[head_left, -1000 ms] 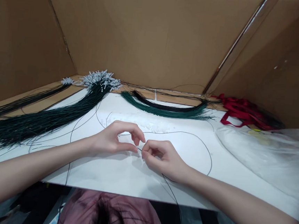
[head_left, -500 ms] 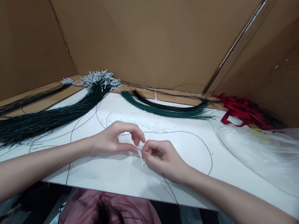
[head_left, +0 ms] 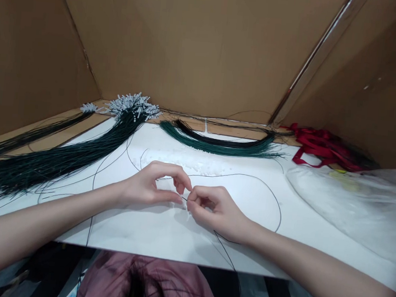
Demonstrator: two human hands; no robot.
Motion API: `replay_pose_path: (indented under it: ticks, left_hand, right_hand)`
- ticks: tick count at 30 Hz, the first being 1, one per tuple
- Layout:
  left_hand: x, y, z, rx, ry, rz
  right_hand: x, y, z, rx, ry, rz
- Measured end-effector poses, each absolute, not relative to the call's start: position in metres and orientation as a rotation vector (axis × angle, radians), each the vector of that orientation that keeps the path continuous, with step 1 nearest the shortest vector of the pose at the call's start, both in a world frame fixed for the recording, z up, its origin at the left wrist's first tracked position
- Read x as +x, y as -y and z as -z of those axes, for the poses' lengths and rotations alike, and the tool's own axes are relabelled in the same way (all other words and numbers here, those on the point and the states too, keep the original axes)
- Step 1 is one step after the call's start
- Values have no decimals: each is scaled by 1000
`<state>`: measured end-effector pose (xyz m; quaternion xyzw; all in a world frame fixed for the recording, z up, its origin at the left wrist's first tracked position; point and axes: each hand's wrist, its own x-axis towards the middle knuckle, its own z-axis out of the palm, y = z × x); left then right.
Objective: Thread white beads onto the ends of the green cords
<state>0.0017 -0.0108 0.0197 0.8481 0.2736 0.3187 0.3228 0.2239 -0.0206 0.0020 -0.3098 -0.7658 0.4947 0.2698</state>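
Observation:
My left hand (head_left: 155, 184) and my right hand (head_left: 213, 210) meet fingertip to fingertip over the white board (head_left: 163, 233). Both are pinched closed. Between them runs a thin dark cord (head_left: 267, 191), which loops out to the right and back under my right wrist, then trails off the near edge. What sits at the pinch point is too small to make out. Small white beads (head_left: 196, 164) lie scattered on the board just behind my hands.
A large bundle of dark green cords with white beaded ends (head_left: 80, 149) fans across the left. A curved green and black bundle (head_left: 219, 143) lies at the back. Red ribbon (head_left: 323, 148) and a clear plastic bag (head_left: 352, 203) are on the right. Cardboard walls (head_left: 200, 47) enclose the space.
Hardly anything differs. My fingertips have shifted slightly closer together at the pinch; the cord loop and both arms stay where they were.

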Motion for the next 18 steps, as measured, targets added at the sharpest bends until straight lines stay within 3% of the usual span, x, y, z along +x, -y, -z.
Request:
replay_pose_path:
  ticks: [18]
  left_hand:
    - [3,11,-20,2246,-711,-841]
  right_hand:
    - [224,21,-3,-846,2053,-1351]
